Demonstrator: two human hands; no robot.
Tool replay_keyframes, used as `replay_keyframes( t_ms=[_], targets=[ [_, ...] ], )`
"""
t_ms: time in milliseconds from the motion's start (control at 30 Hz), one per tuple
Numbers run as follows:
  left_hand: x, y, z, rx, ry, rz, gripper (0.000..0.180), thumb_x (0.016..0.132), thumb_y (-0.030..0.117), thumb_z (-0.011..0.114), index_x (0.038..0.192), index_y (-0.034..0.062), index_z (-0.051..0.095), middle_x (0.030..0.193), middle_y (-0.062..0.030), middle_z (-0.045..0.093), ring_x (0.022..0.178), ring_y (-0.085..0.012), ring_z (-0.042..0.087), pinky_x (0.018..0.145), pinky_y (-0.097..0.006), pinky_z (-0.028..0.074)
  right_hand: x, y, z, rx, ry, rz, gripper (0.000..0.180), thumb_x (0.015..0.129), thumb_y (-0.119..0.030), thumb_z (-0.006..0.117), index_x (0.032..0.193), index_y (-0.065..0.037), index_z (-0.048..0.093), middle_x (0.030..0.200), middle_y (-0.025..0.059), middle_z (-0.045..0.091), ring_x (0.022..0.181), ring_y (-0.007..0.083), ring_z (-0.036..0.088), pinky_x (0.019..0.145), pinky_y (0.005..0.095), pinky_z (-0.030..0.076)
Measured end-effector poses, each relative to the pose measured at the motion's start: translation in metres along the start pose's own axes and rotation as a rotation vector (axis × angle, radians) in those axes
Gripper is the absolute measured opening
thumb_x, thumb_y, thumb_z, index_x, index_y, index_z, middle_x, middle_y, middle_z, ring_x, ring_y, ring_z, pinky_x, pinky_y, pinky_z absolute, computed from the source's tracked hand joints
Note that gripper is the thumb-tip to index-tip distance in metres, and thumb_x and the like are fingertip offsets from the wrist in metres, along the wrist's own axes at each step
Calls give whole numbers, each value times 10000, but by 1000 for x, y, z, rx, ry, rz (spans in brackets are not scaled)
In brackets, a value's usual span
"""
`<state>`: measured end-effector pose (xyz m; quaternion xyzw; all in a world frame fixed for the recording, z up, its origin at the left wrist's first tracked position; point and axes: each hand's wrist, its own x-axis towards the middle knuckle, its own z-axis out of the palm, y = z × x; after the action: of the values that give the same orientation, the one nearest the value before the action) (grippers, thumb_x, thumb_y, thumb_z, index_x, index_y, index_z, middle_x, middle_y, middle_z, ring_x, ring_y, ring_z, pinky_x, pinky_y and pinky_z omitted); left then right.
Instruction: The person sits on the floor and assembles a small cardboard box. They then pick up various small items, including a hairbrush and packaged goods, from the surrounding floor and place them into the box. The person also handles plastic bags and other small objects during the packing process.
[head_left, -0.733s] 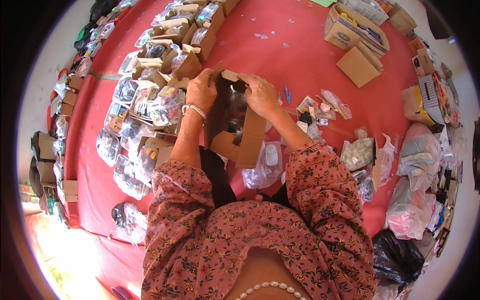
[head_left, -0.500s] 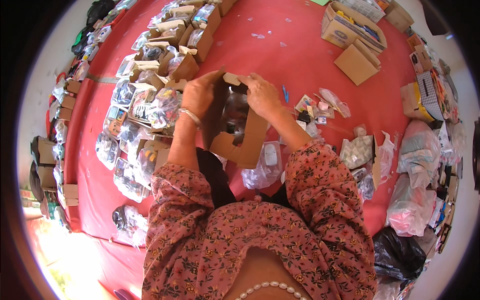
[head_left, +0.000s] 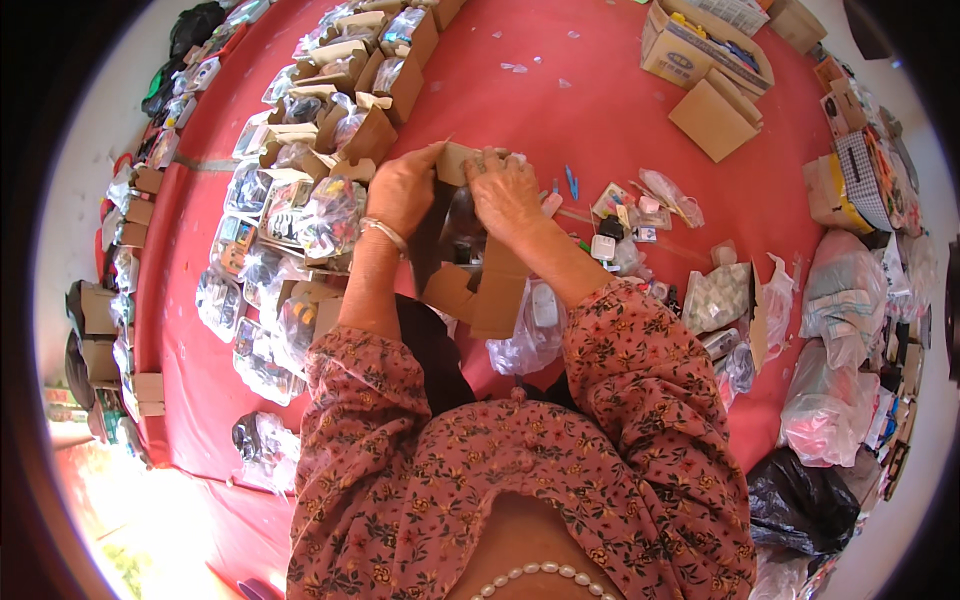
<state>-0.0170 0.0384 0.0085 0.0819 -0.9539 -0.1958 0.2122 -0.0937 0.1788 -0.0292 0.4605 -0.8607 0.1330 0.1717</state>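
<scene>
Both hands have shifted only slightly since half a second ago, staying at the top of a small cardboard box (head_left: 478, 270) held above the red cloth (head_left: 560, 100). Rows of bagged items in open cartons (head_left: 300, 215) lie to the left. Left hand (head_left: 400, 190) clamps the box's upper flap; right hand (head_left: 505, 192) pinches the opposite edge, a clear plastic bag (head_left: 460, 215) showing between them. Folding cleanly probably means keeping the flaps square and the bag tucked inside. Loose small parts (head_left: 625, 215) lie scattered to the right.

both hands (head_left: 455, 190) grip a small brown cardboard box (head_left: 470, 280) over the red cloth (head_left: 600, 110).
</scene>
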Motion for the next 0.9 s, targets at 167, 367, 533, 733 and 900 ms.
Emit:
replay_keyframes(
  t_ms=[167,367,533,733,900],
  targets=[
    [-4,21,19,81,-103,80,444,735,53,477,1169,139,511,1091,-104,577,885,-310,584,736,-394,491,-4,9,1,154,43,79,308,744,-190,532,992,-10,560,1015,183,561,911,363,549,786,472,414],
    [-10,16,21,134,-198,119,551,680,54,493,1224,131,447,1283,-154,415,977,-345,544,805,-396,473,8,61,-22,797,-245,363,454,722,-149,546,1133,37,494,1087,227,553,1043,326,520,872,367,409],
    [-14,11,22,125,-280,183,665,626,89,575,1269,139,412,1334,-230,316,1035,-387,505,863,-389,445,6,67,-37,924,-513,473,507,758,-100,542,1245,-5,435,1206,214,490,1139,271,460,918,335,382],
    [-8,15,31,89,-318,207,606,715,108,578,1291,149,393,1373,-226,243,1009,-404,515,868,-408,439,5,77,-3,941,-506,632,466,728,-50,558,1179,43,484,1119,208,547,1021,262,535,843,333,423],
    [2,-9,45,-119,-410,63,539,789,110,569,1295,153,390,1375,-202,237,1035,-399,498,867,-411,437,2,81,9,786,-431,583,432,678,-55,575,1095,52,536,1029,220,584,987,275,562,810,325,446]
  ],
)
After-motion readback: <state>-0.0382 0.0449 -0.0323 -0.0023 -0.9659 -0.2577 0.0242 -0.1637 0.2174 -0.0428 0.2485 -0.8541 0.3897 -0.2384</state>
